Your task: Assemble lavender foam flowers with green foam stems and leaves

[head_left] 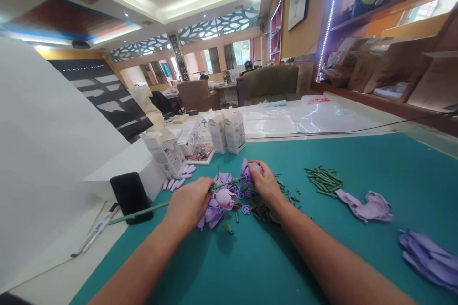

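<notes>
My left hand (191,200) is closed around the green stem (143,211) of an artificial flower, which sticks out to the left past a black phone. A pale pink bloom (225,198) and larger purple petals (213,214) show just right of this hand. My right hand (265,182) has its fingers closed on a purple flower head (246,171) near the end of a green branch. Under and between the hands lie small purple wheel-shaped pieces (246,209) and a heap of short green pieces (265,212). The fingertips are partly hidden.
A green mat (372,162) covers the table. On it rest green sticks (324,179), a pale pink petal piece (372,206), stacked purple petals (427,255) and small pink pieces (175,184). White cartons (234,131) stand behind; a black phone (130,195) leans at left.
</notes>
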### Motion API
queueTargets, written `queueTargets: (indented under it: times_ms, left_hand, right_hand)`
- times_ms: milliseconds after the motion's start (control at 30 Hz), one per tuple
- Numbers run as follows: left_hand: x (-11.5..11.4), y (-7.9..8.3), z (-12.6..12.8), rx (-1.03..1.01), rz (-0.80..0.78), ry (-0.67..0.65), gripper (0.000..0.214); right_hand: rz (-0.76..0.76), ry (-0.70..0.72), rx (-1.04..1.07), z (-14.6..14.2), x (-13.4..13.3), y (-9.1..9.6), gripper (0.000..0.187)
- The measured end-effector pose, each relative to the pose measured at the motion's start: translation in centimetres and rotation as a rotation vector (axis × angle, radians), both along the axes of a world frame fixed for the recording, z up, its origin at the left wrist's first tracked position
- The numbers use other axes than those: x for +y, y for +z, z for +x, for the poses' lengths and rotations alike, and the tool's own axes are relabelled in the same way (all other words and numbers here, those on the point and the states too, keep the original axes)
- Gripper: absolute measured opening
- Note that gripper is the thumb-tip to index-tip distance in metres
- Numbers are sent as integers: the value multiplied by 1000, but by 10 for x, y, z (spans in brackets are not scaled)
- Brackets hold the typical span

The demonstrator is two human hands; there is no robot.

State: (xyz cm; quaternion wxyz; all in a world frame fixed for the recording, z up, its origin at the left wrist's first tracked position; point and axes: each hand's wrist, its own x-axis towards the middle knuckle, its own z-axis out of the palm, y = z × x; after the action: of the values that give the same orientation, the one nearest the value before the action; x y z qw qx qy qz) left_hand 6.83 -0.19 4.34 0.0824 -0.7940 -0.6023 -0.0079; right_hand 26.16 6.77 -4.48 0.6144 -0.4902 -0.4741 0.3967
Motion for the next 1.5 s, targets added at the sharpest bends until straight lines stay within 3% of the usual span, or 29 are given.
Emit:
queueTargets:
  times_ms: [367,1133,1300,1500]
  left_hand:
    - [-2,-5,2,-22,7,5,27]
    - [-5,-11,8,-36,-7,33,28]
    - [-4,-14,7,-129,-5,31,29]
    - [0,-15,0,-360,-19,78,31]
  right_hand:
    - [73,-35,-126,0,-1,-2,39]
    - [70,-65,-197,1,-3,-3,37]
    - [72,-57,-184,3,-1,-1,40]
    - [106,47,-92,11,-1,19,52]
